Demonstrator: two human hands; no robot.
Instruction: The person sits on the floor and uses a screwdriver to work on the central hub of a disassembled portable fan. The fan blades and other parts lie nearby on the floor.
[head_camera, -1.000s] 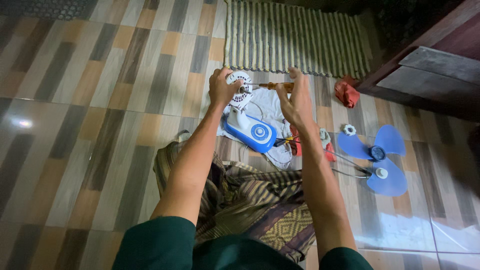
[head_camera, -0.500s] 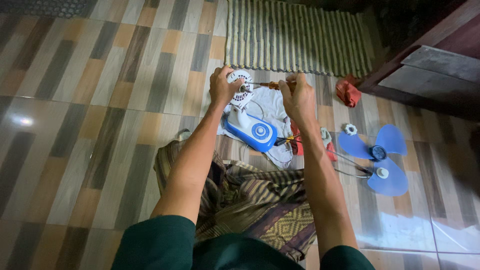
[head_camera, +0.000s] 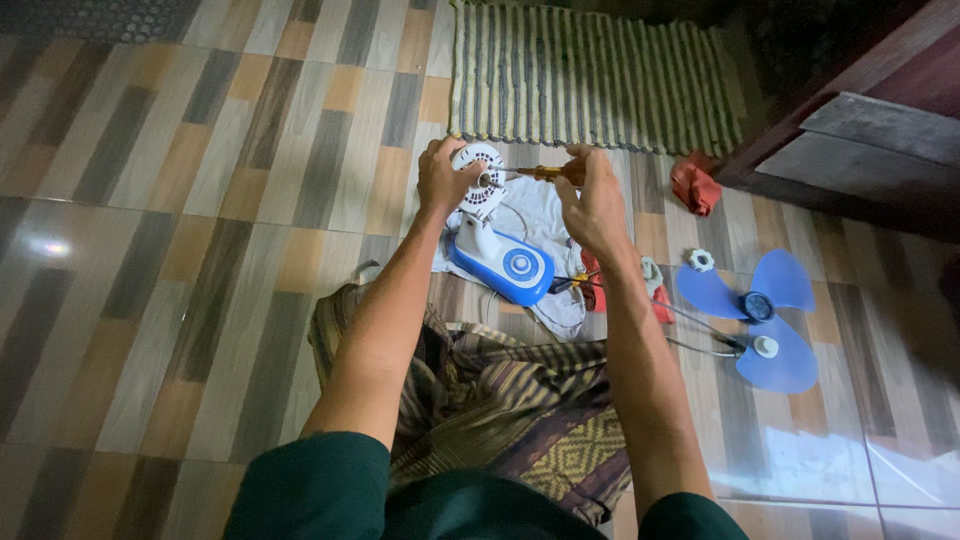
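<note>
Tiled floor: white round fan motor housing (head_camera: 478, 178) below the striped mat (head_camera: 590, 75), gripped by left hand (head_camera: 443, 177); right hand (head_camera: 590, 195) now grips an orange-handled screwdriver (head_camera: 545, 173), tip at housing

A: What is being worn up top?
B: A dark green short-sleeved shirt; both forearms are being left bare down to the left hand (head_camera: 443, 178) and right hand (head_camera: 594, 203).
A: And below?
B: A brown and yellow patterned wrap (head_camera: 500, 400) is being worn over the legs.
</note>
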